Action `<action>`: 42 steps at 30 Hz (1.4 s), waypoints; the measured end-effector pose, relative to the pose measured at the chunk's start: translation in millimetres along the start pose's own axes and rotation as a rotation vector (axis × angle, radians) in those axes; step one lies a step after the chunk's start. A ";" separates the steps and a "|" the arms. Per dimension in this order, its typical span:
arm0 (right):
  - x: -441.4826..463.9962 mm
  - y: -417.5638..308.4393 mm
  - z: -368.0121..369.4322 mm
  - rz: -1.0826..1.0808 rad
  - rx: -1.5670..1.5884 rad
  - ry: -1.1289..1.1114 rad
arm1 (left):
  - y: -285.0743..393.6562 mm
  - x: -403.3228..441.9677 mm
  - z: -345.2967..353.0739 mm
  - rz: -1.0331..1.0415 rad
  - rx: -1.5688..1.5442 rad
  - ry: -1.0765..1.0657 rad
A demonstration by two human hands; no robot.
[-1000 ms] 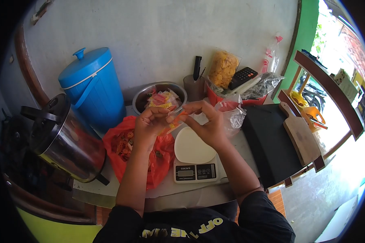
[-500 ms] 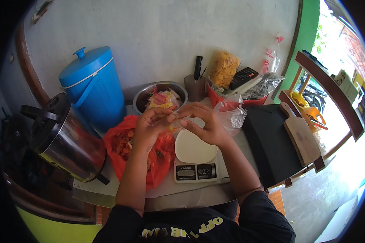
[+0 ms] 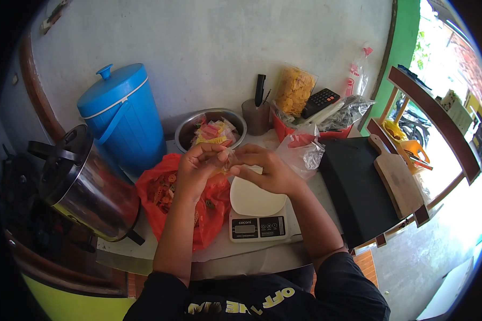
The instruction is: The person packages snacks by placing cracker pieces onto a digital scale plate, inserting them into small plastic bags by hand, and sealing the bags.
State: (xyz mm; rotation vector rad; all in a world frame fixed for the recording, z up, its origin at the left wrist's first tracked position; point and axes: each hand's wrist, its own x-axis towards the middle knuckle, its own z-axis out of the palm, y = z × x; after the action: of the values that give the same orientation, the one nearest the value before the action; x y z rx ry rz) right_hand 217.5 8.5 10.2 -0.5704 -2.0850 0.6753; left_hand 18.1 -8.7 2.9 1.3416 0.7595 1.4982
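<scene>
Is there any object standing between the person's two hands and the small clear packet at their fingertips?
Nothing visible does: the left hand and right hand meet at the clear packet. The steel bowl sits beyond them, the kitchen scale below.

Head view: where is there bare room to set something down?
Bare: the black surface left of the cutting board, and the strip of table between that surface and the scale, though the right forearm crosses that strip. Crowded: the back, with steel bowl, cup and red basket; and the left, with the red bag, jug and blue cooler.
</scene>
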 end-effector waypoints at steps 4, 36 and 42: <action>4.1 -9.5 -13.1 0.071 0.196 0.037 | -0.7 1.8 -3.3 0.013 -0.020 -0.003; 4.7 25.6 -11.4 0.134 0.547 0.312 | -4.3 6.4 -17.1 0.048 -0.072 0.043; 0.8 6.4 -4.2 -0.026 0.646 0.434 | -6.8 4.9 -11.6 0.010 -0.157 -0.009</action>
State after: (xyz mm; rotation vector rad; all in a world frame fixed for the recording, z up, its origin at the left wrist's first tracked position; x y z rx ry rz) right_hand 221.6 14.9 8.6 -0.2822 -1.3649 1.0442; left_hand 8.9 -0.2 -3.8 1.2349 0.6165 1.5259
